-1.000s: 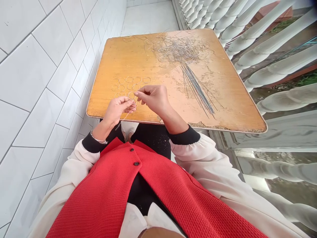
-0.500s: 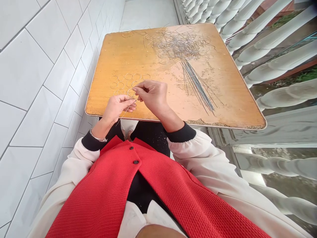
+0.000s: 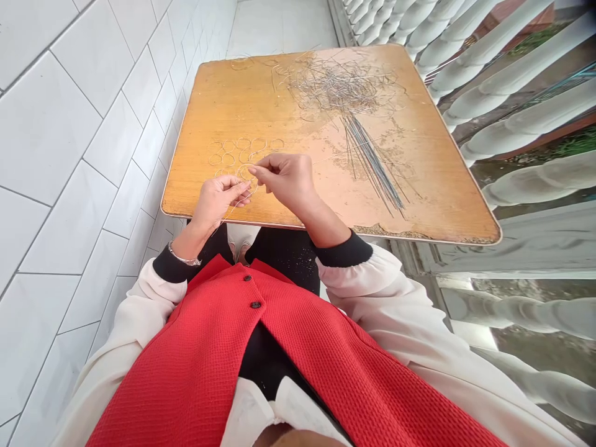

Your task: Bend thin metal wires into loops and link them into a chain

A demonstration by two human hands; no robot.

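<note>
A small loop of thin wire point(image 3: 244, 177) sits between the two hands, low over the near left part of the bench point(image 3: 223, 105), and overlaps the nearest of a loose cluster of similar wire rings point(image 3: 244, 152) lying in rows on the wood. The left hand point(image 3: 216, 198) is curled, palm turned inward, its fingers closed on the loop's lower side, and a fine wire end point(image 3: 228, 214) trails from it down past the bench edge toward the lap. The right hand point(image 3: 286, 180) comes in from the right with the wrist raised, its thumb and forefinger pinched together at the loop's right edge and its other fingers folded loosely. Both forearms angle inward from cream sleeves point(image 3: 367, 285) with black cuffs, and a metal bangle point(image 3: 184, 256) circles the left wrist. Farther off on the bench lie a tangle of thin wire point(image 3: 338, 87) and a fanned bundle of straight wires point(image 3: 372, 171), well apart from the hands. The fingers hide part of the loop, and the wire is too fine to show exactly where it crosses itself or how its ends are joined.
</note>
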